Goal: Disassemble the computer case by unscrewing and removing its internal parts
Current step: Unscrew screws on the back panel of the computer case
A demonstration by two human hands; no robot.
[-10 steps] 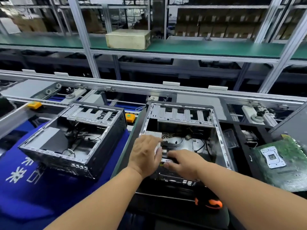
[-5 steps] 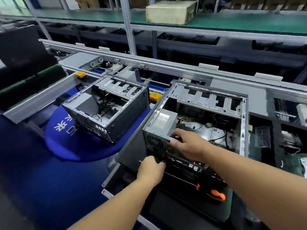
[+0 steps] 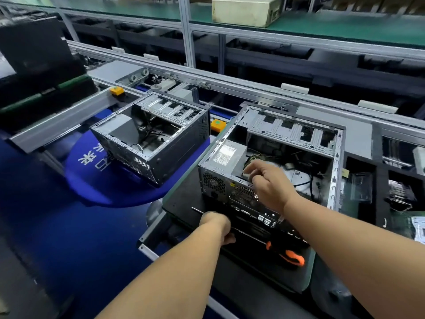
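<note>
Beside power supply [image 3: 226, 158] (inside case [image 3: 334, 162]): right hand [image 3: 270, 186] grip.

Two open computer cases [image 3: 271, 171] [image 3: 151, 139], one screwdriver [image 3: 285, 255], two hands [image 3: 217, 226] [image 3: 270, 185]

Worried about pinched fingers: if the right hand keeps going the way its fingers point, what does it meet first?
Probably the power supply: the right hand points left at its side, fingertips apparently touching already, though depth is unclear.

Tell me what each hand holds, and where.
The left hand grips the screwdriver by its metal shaft. The right hand touches the power supply's inner edge; a grip cannot be told.
</note>
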